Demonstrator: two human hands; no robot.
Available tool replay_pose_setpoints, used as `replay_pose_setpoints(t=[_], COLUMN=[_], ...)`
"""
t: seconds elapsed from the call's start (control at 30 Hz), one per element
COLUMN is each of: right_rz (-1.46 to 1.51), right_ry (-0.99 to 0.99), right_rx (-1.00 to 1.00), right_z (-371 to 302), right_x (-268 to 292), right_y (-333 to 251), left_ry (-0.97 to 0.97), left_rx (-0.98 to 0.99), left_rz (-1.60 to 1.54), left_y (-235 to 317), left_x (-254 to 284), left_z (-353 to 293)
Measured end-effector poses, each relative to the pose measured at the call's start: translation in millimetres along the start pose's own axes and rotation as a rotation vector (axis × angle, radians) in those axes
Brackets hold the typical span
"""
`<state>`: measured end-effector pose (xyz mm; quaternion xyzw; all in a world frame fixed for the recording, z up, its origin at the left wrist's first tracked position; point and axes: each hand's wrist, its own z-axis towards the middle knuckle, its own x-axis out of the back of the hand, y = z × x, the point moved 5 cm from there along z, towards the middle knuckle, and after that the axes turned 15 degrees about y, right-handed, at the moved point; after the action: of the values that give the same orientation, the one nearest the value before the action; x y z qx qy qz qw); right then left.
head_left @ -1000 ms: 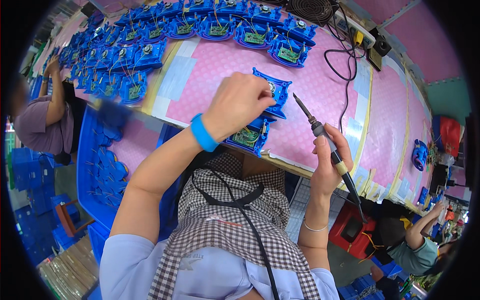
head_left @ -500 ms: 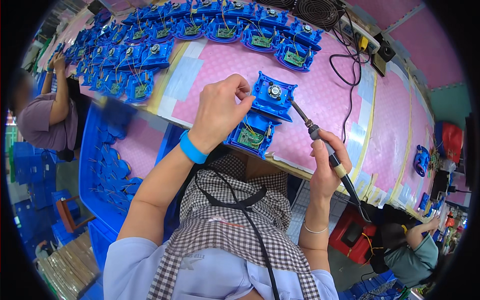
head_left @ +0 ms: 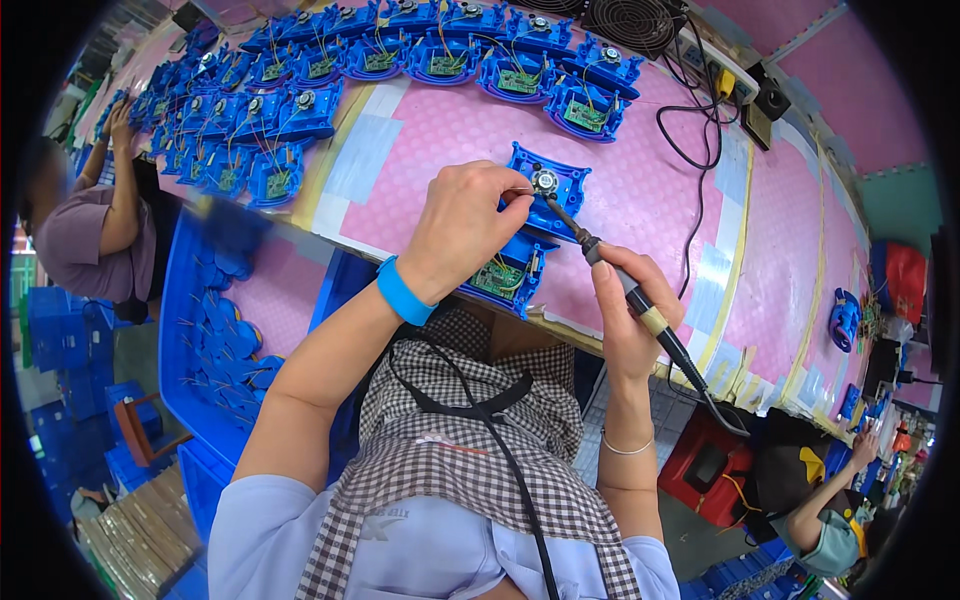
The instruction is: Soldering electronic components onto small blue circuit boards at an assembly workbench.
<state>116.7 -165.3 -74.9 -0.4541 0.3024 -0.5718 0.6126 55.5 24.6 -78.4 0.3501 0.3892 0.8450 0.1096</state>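
Note:
In front of me on the pink-covered table lies a blue plastic housing half [head_left: 567, 193] with a small round speaker [head_left: 544, 182] in it. My left hand [head_left: 470, 225], with a blue band at its wrist, is closed in a pinch at the speaker's left edge; a thin wire [head_left: 516, 189] shows at its fingertips. My right hand [head_left: 640, 315] grips a soldering iron [head_left: 640, 300], whose tip meets the speaker's lower right edge. Nearer to me, partly beneath my left hand, is a second blue half with a green circuit board [head_left: 497, 278].
Rows of similar blue housings [head_left: 440, 65] with boards and speakers line the table's far side. A blue bin [head_left: 185, 370] of blue parts stands left. Black cable [head_left: 703, 180] runs down the right. Co-workers sit at far left [head_left: 90, 230] and lower right [head_left: 825, 540].
The soldering iron's tip has moved left and in onto the speaker. My left hand has shifted right to the speaker's edge. The lower-right co-worker's arm has moved.

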Motion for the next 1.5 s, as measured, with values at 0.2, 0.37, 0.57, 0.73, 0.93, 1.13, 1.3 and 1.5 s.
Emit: replay_pose_setpoints(t=[0.2, 0.37, 0.57, 0.73, 0.93, 1.13, 1.3, 1.5], right_rz=[-0.001, 0.011, 0.0, 0.002, -0.012, 0.155, -0.224, 0.005], right_ry=[-0.003, -0.014, 0.081, 0.101, 0.083, -0.04, -0.494, -0.518], right_rx=[-0.021, 0.013, 0.027, 0.032, 0.074, -0.104, 0.229, 0.498], right_z=[1.6, 0.2, -4.7, -7.0, -6.3, -14.3, -26.5, -30.8], right_x=[-3.2, 2.5, 22.5, 27.7, 26.8, 13.0, -40.4, -177.9], right_y=[1.2, -6.0, 1.9, 6.1, 5.5, 1.1, -7.2, -27.6], left_ry=[-0.01, -0.046, -0.023, -0.016, -0.029, 0.038, 0.198, 0.758], left_rx=[-0.014, -0.024, -0.026, -0.03, -0.018, -0.064, 0.419, 0.611], left_rz=[0.018, 0.076, 0.069, 0.069, 0.072, 0.089, -0.492, -0.623], left_y=[-2.6, -1.4, -2.1, -2.7, -2.9, -2.2, -23.7, -102.0], left_x=[-2.1, -2.6, -2.6, -2.4, -5.0, 11.3, 77.2, 160.4], left_z=[0.6, 1.0, -0.6, -0.4, 2.2, 1.4, -11.9, -97.8])
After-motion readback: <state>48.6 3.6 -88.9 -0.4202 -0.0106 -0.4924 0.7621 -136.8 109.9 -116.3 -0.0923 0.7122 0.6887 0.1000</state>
